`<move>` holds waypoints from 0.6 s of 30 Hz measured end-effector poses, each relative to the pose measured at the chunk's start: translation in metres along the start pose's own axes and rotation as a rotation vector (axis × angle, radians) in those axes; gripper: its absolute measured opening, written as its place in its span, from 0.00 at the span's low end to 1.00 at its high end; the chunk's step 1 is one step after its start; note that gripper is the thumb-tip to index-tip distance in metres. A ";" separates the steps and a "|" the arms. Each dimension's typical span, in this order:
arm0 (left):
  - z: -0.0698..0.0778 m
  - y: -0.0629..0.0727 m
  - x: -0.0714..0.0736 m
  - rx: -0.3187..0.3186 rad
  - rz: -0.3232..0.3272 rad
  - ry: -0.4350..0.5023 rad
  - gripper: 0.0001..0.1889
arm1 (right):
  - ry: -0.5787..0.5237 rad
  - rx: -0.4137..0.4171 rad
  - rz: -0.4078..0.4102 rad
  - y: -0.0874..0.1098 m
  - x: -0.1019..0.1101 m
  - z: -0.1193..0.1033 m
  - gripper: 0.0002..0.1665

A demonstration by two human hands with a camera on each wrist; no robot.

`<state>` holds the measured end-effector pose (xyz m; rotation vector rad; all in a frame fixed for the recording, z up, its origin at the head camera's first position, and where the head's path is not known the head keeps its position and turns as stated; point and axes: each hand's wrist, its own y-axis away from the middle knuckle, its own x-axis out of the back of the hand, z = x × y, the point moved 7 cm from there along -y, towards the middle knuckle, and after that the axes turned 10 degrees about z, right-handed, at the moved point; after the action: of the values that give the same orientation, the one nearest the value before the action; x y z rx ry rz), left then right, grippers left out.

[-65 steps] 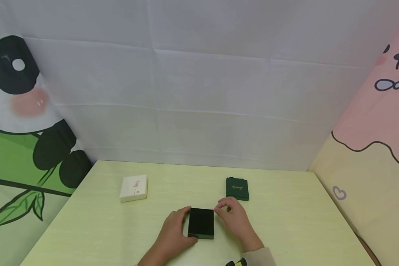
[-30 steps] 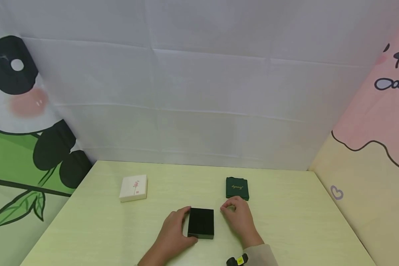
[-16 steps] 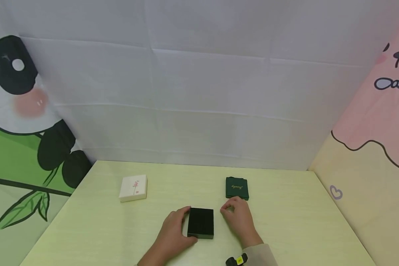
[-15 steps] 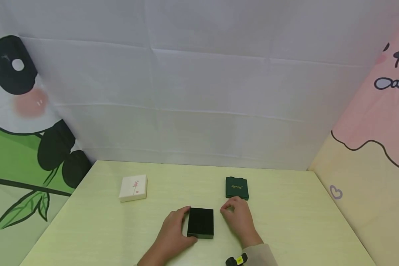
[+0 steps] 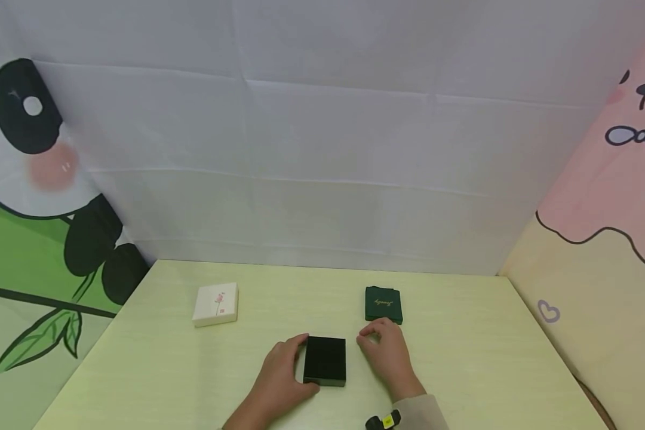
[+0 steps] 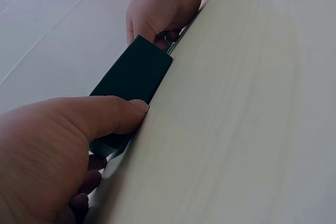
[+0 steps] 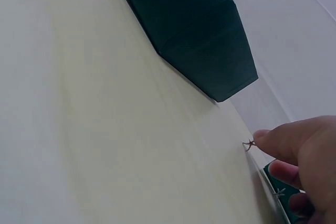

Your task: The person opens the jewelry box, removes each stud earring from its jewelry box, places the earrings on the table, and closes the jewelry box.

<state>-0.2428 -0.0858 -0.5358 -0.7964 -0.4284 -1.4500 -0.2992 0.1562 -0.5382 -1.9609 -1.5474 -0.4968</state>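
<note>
A small dark green box [image 5: 325, 360], almost black in the head view, sits on the table between the hands. My left hand [image 5: 282, 370] grips it from the left, thumb on the near side and fingers at the far side. In the right wrist view my right hand [image 7: 310, 156] pinches a tiny, thin, wire-like metal piece [image 7: 249, 144] between thumb and forefinger; its exact kind is too small to tell. That hand is just right of the box, apart from it. Behind my right hand lies a green pouch-like case [image 5: 384, 303] with gold lettering.
A white box [image 5: 216, 304] with a pink flower print lies at the back left of the pale yellow table [image 5: 279, 292]. A pale cloth wall [image 5: 322, 179] rises behind the table. A black strap with a yellow label [image 5: 384, 421] is at my right wrist.
My right hand has drawn a little to the right, away from the dark green box, since the oldest frame. In the last second both hands have kept nearly still.
</note>
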 end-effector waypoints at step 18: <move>-0.002 -0.001 -0.001 -0.010 0.010 0.002 0.52 | -0.087 -0.073 0.085 0.001 0.014 -0.001 0.08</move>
<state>-0.2447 -0.0866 -0.5379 -0.8042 -0.4156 -1.4448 -0.2951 0.1658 -0.5289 -2.1198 -1.5099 -0.4442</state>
